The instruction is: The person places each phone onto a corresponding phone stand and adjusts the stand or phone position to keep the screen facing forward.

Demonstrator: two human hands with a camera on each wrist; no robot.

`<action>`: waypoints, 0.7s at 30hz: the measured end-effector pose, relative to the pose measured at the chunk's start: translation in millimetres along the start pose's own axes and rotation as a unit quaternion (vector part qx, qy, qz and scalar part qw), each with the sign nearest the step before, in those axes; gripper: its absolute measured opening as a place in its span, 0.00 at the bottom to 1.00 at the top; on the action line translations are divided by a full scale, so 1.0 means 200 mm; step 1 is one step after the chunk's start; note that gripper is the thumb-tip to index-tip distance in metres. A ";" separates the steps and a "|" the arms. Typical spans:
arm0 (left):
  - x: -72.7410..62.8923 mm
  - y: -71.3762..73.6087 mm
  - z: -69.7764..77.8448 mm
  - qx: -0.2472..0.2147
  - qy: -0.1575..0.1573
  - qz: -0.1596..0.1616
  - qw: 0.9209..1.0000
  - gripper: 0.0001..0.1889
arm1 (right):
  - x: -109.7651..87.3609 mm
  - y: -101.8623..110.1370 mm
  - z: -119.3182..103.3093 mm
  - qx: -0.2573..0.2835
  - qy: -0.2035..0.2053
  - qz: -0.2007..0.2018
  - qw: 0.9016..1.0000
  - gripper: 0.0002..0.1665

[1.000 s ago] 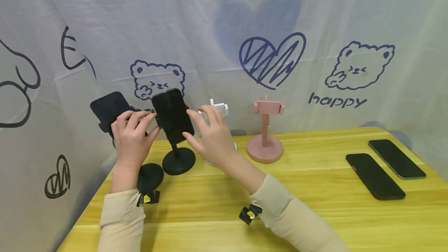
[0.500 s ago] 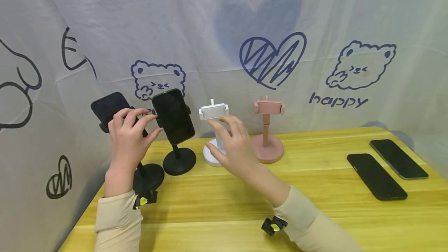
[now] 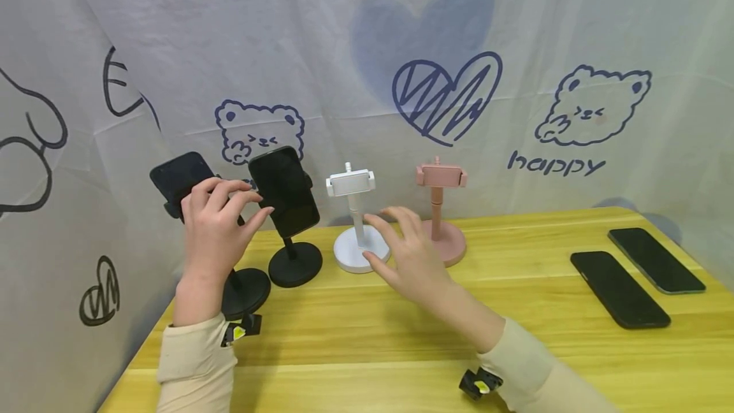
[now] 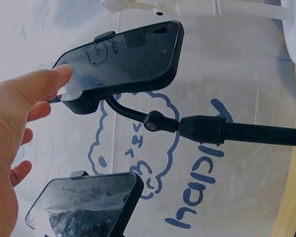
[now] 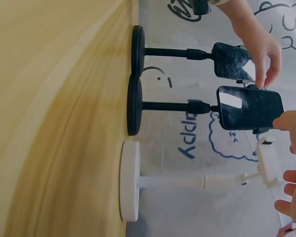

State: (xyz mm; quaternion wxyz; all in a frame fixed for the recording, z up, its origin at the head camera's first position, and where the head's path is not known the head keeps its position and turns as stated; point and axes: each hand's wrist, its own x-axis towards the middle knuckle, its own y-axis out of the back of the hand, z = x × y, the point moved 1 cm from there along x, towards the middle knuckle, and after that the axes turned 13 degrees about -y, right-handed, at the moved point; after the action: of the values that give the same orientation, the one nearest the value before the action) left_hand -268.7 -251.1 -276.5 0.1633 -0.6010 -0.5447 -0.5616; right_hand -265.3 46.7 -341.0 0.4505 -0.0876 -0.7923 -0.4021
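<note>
An upright black smartphone (image 3: 283, 190) is clamped in a black phone stand (image 3: 295, 266), slightly tilted. My left hand (image 3: 215, 228) is at its left edge, thumb and forefinger curved with a gap between them; contact is hard to tell. In the left wrist view, the thumb (image 4: 56, 79) overlaps the screen's corner. Behind that hand, a second phone (image 3: 180, 174) leans in another black stand (image 3: 252, 292), partly hidden. My right hand (image 3: 415, 260) hovers with parted fingers and nothing in them, between a white phone stand (image 3: 351, 183) and a pink phone stand (image 3: 441, 176).
Two dark phones, a nearer one (image 3: 619, 289) and a farther one (image 3: 656, 260), lie flat at the right of the wooden table (image 3: 344, 349). A printed cloth (image 3: 344, 50) hangs behind and along the left side.
My right hand has drawn away from the upright phone's right edge, moving right and slightly down past the white stand. My left hand stays near the phone's left edge, shifting slightly right.
</note>
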 end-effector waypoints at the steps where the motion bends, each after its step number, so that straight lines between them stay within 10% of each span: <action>1: 0.00 0.00 0.00 0.000 -0.004 0.002 1.000 0.14 | -0.01 0.01 0.01 -0.002 -0.003 -0.004 1.000 0.33; 21: 0.09 -0.06 0.15 -0.032 -0.070 0.047 0.996 0.13 | -0.12 0.18 0.18 -0.008 -0.039 -0.044 0.998 0.35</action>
State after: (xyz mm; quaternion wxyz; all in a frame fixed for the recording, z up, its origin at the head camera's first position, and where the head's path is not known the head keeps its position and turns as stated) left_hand -267.5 -214.0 -275.5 0.1318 -0.6687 -0.5079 -0.5269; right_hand -256.6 102.6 -350.4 0.4004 -0.0718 -0.8092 -0.4240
